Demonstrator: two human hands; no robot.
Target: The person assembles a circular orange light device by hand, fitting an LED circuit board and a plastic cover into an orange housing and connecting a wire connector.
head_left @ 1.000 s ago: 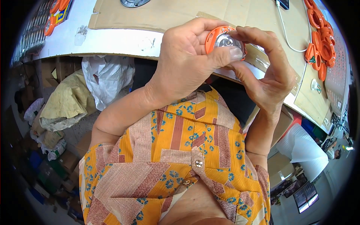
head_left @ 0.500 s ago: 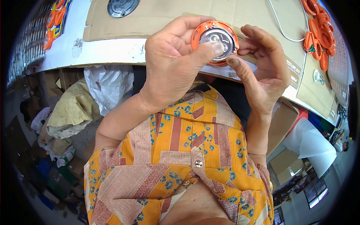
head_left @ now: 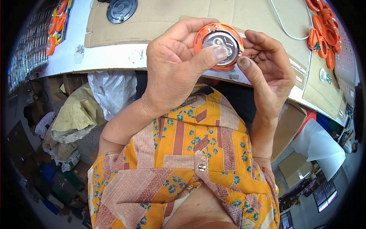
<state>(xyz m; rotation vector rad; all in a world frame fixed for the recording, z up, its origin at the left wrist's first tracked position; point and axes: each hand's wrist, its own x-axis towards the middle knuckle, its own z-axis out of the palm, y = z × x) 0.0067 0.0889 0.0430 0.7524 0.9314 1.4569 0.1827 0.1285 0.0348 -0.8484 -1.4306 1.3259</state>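
Note:
My left hand (head_left: 177,65) grips a round lamp head (head_left: 231,57) with an orange ring (head_left: 198,40) and a clear lens over a silvery inside. Its thumb presses flat on the lens, while its fingers go behind the ring and are partly hidden. My right hand (head_left: 271,72) is closed at the lamp head's right edge, fingers bent around that side and thumb tip at the lower right rim. The lamp head is held over the table's near edge, its lens facing up toward me.
Flattened cardboard (head_left: 160,19) covers much of the white table (head_left: 110,57). A black round lid (head_left: 122,9) lies at the back left. Several orange rings (head_left: 331,36) are heaped at the right beside a white cable (head_left: 284,28). Plastic sacks (head_left: 112,91) stand below at the left.
My right thumb has shifted slightly right and down along the rim. The left hand keeps its hold on the lamp head, and the whole view has tilted slightly.

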